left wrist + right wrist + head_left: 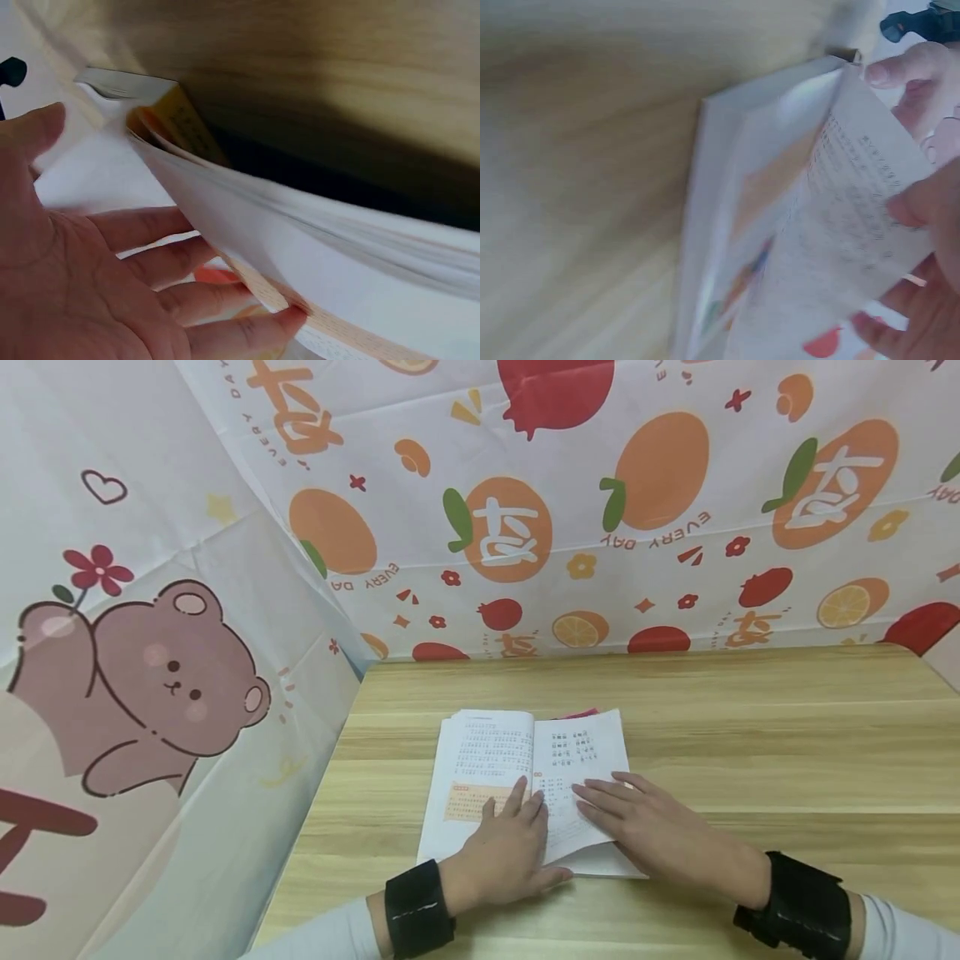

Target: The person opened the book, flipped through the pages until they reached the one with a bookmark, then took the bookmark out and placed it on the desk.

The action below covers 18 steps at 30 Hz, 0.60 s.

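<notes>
An open book [480, 743] lies on the table, its pages printed with text. My left hand [504, 847] rests over the lower part near the gutter, fingers extended against the paper and thumb spread off the bottom edge. On the right side, my right hand [652, 827] holds a lifted page [832, 202]; the fingers lie on its upper face. In the right wrist view the thumb is against its underside. Beneath that leaf, another page with a coloured picture [742, 289] shows. The left wrist view shows the page edges curving beside the left fingers [217, 296].
The wood-grain table [750, 735] extends around the book. A fruit-patterned cloth [570, 510] hangs behind the table, and a bear-printed cloth [180, 668] hangs at the left. A pinkish-red edge [581, 714] sticks out behind the book's top. Black bands [418, 908] wrap both wrists.
</notes>
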{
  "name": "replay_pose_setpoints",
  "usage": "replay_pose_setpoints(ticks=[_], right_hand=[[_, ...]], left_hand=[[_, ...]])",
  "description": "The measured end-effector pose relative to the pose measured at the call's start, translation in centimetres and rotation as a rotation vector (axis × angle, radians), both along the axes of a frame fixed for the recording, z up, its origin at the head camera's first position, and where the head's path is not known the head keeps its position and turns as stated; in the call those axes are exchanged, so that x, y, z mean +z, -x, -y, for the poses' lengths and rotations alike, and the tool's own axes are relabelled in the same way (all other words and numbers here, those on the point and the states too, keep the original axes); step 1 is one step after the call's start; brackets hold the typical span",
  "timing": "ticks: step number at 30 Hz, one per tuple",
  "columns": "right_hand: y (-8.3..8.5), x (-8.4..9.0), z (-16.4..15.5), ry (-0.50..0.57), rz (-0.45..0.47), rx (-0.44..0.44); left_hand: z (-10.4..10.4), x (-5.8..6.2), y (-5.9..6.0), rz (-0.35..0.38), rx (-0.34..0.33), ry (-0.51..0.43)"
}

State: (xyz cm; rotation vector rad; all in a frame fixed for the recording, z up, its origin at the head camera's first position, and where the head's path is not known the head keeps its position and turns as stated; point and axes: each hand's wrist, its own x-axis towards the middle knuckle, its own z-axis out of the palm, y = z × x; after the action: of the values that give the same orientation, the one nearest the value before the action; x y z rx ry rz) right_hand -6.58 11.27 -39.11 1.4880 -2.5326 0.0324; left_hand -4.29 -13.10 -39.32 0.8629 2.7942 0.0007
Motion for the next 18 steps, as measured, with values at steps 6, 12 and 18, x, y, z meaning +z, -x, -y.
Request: replay_pose_setpoints(ticks=[6,12,18], right_hand=[[-0.3,0.5,0.6,0.177,-0.138,0.071],[-0.8,0.1,0.0,0.268,-0.111,0.034],[-1.1,-0.5,-1.1,0.162,-0.039,-0.04]], left_hand=[[-0.3,0.3,-0.2,-0.059,0.026,-0.033],[0.2,0.9,-0.7,-0.15,0.076,-0.181],[1.2,1.4,-0.5,-0.403,0.019,-0.066]])
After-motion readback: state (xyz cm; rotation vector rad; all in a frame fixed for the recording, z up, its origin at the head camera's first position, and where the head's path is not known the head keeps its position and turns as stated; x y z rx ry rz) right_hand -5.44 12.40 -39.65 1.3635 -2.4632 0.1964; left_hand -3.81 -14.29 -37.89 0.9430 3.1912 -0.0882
